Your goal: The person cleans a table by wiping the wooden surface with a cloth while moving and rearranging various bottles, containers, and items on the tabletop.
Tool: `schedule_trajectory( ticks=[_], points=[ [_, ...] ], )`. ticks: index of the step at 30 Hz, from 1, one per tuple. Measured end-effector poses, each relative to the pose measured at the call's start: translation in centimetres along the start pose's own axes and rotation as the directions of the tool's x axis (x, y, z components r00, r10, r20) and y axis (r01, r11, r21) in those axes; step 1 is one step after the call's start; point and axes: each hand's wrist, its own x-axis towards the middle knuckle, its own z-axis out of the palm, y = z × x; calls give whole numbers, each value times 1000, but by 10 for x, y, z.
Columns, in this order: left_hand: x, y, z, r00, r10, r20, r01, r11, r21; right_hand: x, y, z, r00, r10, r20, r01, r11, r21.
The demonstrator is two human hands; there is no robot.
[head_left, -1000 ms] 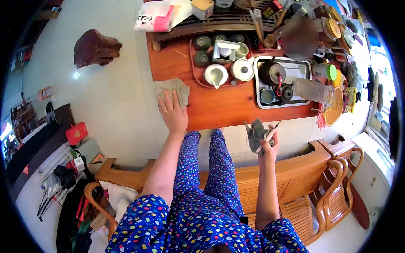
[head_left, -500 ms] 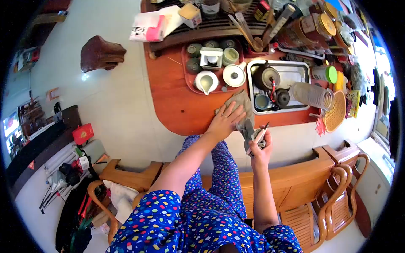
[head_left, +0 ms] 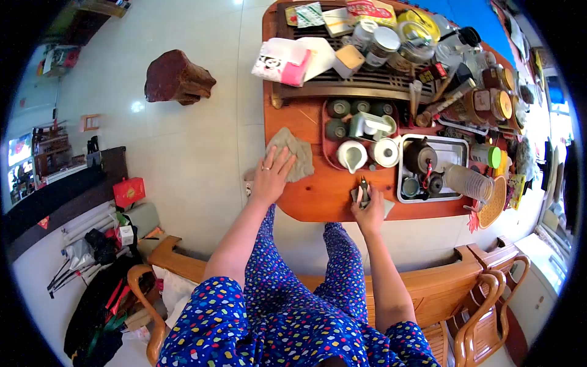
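Note:
My left hand lies flat, fingers spread, on a grey-brown cloth at the left edge of the wooden table. At the front edge, the fingers of my right hand are closed around a small pale tool with a dark tip, whose exact kind I cannot make out. A darker grey cloth shows under and beside that hand. Just beyond it stand a white pitcher and a white lidded teapot on a red tray.
To the right, a metal tray bears a dark teapot, a small cup and a stack of clear cups. Jars and packets crowd a slatted tea board at the back. Behind me is a wooden bench.
My left hand has slid the cloth leftwards to the table's edge. My right hand, with the tool and grey cloth, has come down onto the table's front edge. The view has shifted left.

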Motion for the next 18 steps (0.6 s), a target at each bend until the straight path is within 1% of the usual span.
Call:
schedule_trajectory(
  ticks=[1, 3, 4, 5, 6, 7, 8, 9, 10, 11, 12, 14, 15, 16, 17, 18],
  points=[
    [7, -12, -1, 1000, 1, -4, -1, 1000, -14, 0, -5, 7, 1000, 26, -16, -26, 999, -46],
    [15, -32, 1, 998, -1, -69, -5, 995, -101, -2, -6, 18, 997, -23, -77, 14, 992, -124],
    [13, -35, 6, 998, -1, -66, -7, 993, -120, -4, -8, 25, 996, -2, -88, -13, 985, -175],
    [11, -30, 12, 999, -31, -38, 25, 989, -145, -7, -8, 28, 996, 5, -85, -21, 981, -192],
    [10, -29, 15, 998, -56, -14, 53, 985, -166, -8, -9, 31, 994, -12, -106, -13, 973, -232],
    [7, -32, 14, 999, -45, -18, 41, 983, -177, -10, -15, 37, 991, -27, -133, -9, 963, -268],
    [2, -34, 11, 996, -39, 85, 59, 966, -253, -12, -19, 42, 988, -2, -152, -61, 911, -409],
    [-8, -41, 6, 981, -23, 191, 85, 942, -325, -15, -30, 45, 986, 23, -165, -102, 865, -491],
    [-22, -54, -1, 982, -8, 191, 73, 939, -335, -20, -45, 47, 973, -16, -231, -104, 861, -498],
    [-34, -68, -8, 975, 10, 224, 89, 899, -428, -23, -59, 50, 954, -58, -295, -104, 857, -505],
    [-46, -85, -16, 967, 31, 253, 107, 850, -515, -25, -70, 60, 950, -55, -308, -116, 853, -509],
    [-79, -123, -36, 946, -81, 314, 263, 760, -594, -26, -82, 81, 970, -62, -233, -18, 944, -328],
    [-100, -148, -36, 927, -163, 337, 350, 698, -625, -19, -125, 82, 972, -175, -155, 106, 922, -373],
    [-123, -176, -31, 899, -239, 367, 431, 627, -649, -7, -153, 89, 973, -213, -88, 178, 937, -299],
    [-150, -204, -20, 879, -302, 368, 471, 667, -577, 9, -171, 96, 967, -254, -23, 243, 945, -218],
    [-179, -235, -9, 859, -362, 362, 507, 702, -501, 27, -183, 109, 966, -255, -30, 240, 937, -254]
  ],
)
